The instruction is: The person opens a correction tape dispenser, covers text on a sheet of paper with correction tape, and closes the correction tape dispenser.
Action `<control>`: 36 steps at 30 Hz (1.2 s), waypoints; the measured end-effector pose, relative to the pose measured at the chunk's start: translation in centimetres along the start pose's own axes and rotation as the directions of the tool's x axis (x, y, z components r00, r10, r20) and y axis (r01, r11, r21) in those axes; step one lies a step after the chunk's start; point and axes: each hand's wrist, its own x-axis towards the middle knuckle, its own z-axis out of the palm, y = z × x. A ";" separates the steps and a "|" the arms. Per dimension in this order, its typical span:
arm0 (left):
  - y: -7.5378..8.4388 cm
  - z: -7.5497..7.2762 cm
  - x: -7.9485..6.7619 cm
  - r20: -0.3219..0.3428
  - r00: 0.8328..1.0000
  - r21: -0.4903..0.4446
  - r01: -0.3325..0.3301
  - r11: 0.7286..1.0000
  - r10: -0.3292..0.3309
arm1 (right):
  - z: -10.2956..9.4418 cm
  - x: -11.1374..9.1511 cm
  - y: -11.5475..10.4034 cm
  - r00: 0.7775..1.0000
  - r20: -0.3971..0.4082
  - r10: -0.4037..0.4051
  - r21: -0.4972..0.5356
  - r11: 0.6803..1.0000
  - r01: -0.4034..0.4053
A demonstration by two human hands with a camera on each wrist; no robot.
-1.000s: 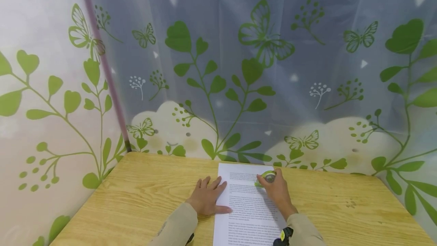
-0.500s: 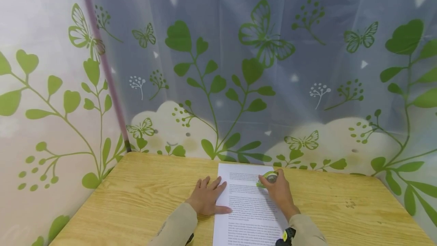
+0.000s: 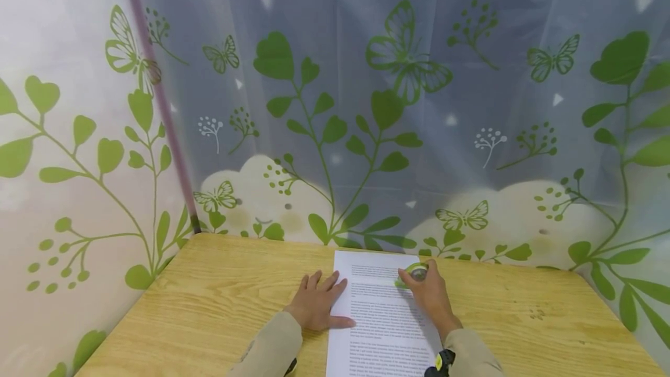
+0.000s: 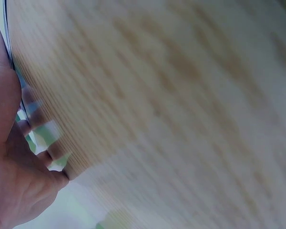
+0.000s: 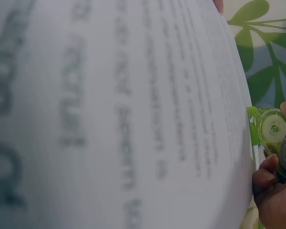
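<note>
A printed sheet of paper point(image 3: 387, 322) lies lengthwise on the wooden table. My left hand point(image 3: 316, 305) rests with spread fingers across the sheet's left edge, its thumb reaching onto the margin; in the left wrist view the hand point(image 4: 19, 157) shows at the left side. Between thumb and fingers my right hand point(image 3: 432, 295) holds a green, see-through correction tape dispenser point(image 3: 418, 273) over the upper right of the text. From the right wrist view, the tip of the dispenser point(image 5: 273, 128) is right at the paper's surface, and its round spool shows through the casing.
The wooden table point(image 3: 225, 301) stretches out on both sides of the sheet. Behind its far edge hangs a curtain point(image 3: 335, 191) with leaves and butterflies on it. A small dark mark point(image 3: 537, 312) shows on the tabletop at the right.
My right hand has shifted slightly to the right along the text line with the correction tape dispenser, most of it in the first half second. The left hand and the paper have stayed put.
</note>
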 end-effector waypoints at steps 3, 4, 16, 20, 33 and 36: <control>0.3 -0.4 -0.3 -0.005 1.000 -0.007 0.005 1.000 -0.005 | -0.1 0.0 0.0 1.000 0.004 0.002 0.014 1.000 -0.002; 0.3 -0.4 -0.3 -0.005 1.000 -0.006 0.006 1.000 -0.006 | -0.1 -0.1 0.0 1.000 0.005 0.002 0.018 1.000 -0.002; 0.3 -0.3 -0.5 -0.017 1.000 -0.010 -0.005 1.000 0.005 | -0.5 -0.2 0.2 1.000 0.001 -0.021 0.011 1.000 0.021; -0.1 0.1 -0.2 -0.029 0.999 -0.002 -0.016 1.000 0.016 | -0.7 -0.3 0.2 1.000 0.009 -0.021 0.016 1.000 0.021; 0.2 -0.1 -0.3 -0.021 1.000 -0.004 -0.005 1.000 0.005 | -0.8 0.0 0.8 1.000 -0.004 -0.027 0.020 0.999 0.027; 0.1 0.0 -0.2 -0.024 1.000 0.002 -0.009 1.000 0.009 | -0.9 0.0 0.9 1.000 -0.001 -0.027 0.027 0.999 0.027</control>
